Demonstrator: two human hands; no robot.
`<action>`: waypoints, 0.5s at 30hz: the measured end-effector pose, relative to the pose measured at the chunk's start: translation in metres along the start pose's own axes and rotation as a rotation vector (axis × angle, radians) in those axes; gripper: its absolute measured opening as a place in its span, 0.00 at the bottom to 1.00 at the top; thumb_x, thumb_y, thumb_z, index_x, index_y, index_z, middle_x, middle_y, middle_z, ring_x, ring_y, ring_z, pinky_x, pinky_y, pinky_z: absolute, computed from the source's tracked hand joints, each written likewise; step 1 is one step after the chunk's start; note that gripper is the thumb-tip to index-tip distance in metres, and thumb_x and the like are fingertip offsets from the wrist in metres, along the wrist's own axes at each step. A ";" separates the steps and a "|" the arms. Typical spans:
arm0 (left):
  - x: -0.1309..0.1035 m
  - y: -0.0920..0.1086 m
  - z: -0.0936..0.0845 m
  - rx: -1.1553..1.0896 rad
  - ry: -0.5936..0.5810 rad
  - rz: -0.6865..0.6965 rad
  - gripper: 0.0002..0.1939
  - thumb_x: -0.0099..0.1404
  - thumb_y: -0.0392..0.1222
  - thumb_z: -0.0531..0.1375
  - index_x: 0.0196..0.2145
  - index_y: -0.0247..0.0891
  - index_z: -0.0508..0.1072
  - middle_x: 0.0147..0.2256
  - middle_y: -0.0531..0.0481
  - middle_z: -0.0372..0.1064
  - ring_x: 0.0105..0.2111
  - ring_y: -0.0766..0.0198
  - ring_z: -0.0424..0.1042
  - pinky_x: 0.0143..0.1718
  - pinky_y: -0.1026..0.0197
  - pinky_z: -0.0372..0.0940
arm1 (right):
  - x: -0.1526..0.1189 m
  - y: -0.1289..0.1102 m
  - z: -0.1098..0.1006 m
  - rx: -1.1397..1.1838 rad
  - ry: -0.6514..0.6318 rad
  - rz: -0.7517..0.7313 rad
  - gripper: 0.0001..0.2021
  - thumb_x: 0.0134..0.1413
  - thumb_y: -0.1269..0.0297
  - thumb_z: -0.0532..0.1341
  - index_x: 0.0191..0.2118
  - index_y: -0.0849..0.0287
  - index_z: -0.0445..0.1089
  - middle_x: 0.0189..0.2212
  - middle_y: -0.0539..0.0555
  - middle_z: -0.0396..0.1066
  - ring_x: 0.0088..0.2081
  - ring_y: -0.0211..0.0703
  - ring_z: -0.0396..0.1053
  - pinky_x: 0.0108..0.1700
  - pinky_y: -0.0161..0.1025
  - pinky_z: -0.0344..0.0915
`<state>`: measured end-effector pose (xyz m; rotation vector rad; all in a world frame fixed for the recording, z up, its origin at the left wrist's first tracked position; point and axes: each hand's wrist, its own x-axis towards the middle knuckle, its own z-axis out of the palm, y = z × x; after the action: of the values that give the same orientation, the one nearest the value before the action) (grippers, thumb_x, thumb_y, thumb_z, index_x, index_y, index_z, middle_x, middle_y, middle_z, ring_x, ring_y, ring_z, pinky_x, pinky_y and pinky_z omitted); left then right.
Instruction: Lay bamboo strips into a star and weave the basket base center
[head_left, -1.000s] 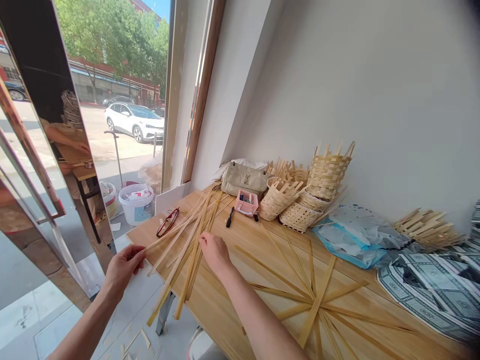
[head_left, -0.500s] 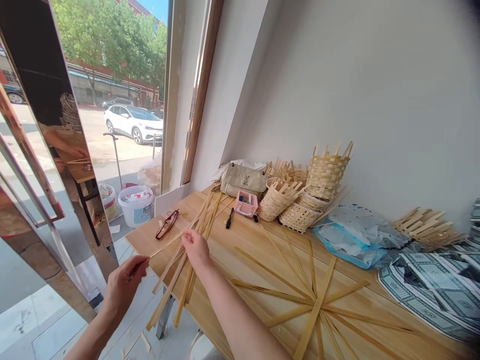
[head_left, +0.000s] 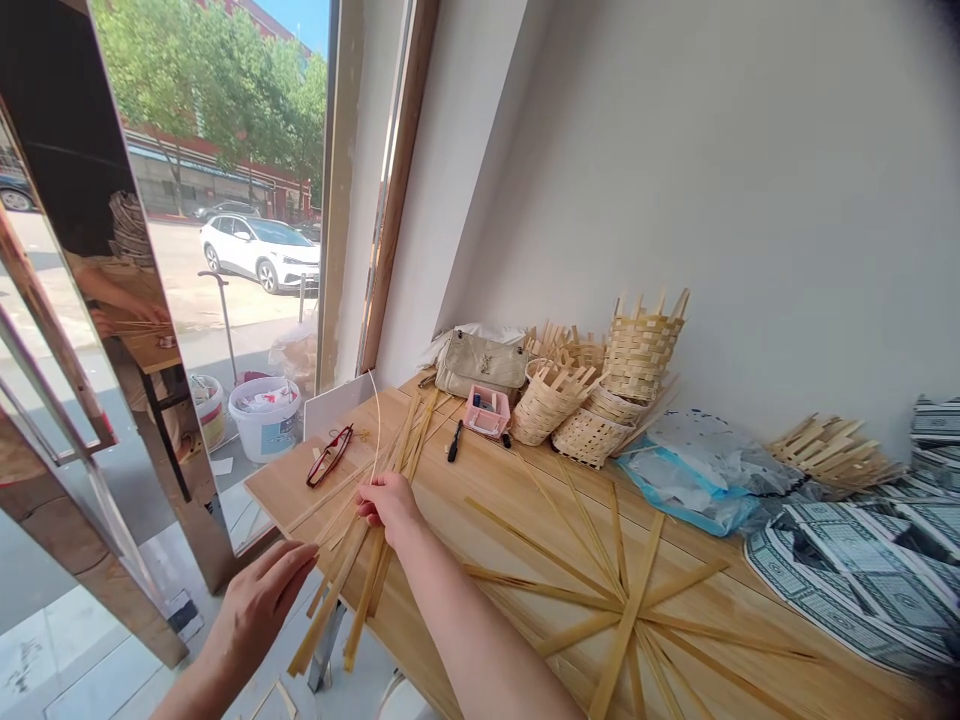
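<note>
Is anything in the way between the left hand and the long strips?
No, nothing visible stands between the left hand and the long strips; it looks very close to them. I can't tell whether they touch.

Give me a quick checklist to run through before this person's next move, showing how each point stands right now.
1. Right hand has a grip: ok; its fingers pinch a thin strip, which bows upward.
2. Left hand has a grip: cannot tell; its fingertips are together, but nothing shows clearly between them.
3. Loose strips fully on the table: not ok; their near ends stick out past its edge.
4. Star of strips spread flat: ok; they cross at one spot and fan outward.
5. Glasses clear of both hands: ok; they lie beyond them, untouched.
</note>
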<state>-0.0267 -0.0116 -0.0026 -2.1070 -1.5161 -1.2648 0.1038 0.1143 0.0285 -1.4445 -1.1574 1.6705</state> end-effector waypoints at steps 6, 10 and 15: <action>-0.007 -0.002 0.001 -0.009 -0.003 0.013 0.11 0.64 0.41 0.50 0.34 0.37 0.71 0.30 0.50 0.72 0.28 0.70 0.72 0.31 0.74 0.66 | -0.003 0.004 -0.007 0.076 -0.047 0.059 0.07 0.43 0.75 0.56 0.20 0.62 0.58 0.14 0.45 0.63 0.13 0.28 0.59 0.12 0.24 0.49; -0.007 0.001 0.001 -0.037 -0.035 -0.043 0.11 0.63 0.42 0.50 0.34 0.39 0.72 0.32 0.49 0.72 0.29 0.67 0.73 0.32 0.72 0.67 | -0.004 0.004 -0.007 0.107 -0.057 0.086 0.09 0.49 0.70 0.56 0.22 0.61 0.57 0.12 0.44 0.60 0.12 0.27 0.57 0.12 0.23 0.50; -0.006 0.005 0.000 -0.080 -0.087 -0.095 0.13 0.63 0.43 0.49 0.34 0.40 0.73 0.32 0.48 0.73 0.31 0.65 0.73 0.33 0.69 0.67 | -0.002 0.004 -0.006 0.103 -0.068 0.119 0.11 0.48 0.70 0.58 0.20 0.60 0.55 0.10 0.42 0.57 0.10 0.26 0.53 0.11 0.22 0.46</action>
<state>-0.0226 -0.0173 -0.0058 -2.1897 -1.6453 -1.3022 0.1104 0.1119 0.0262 -1.4258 -1.0230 1.8464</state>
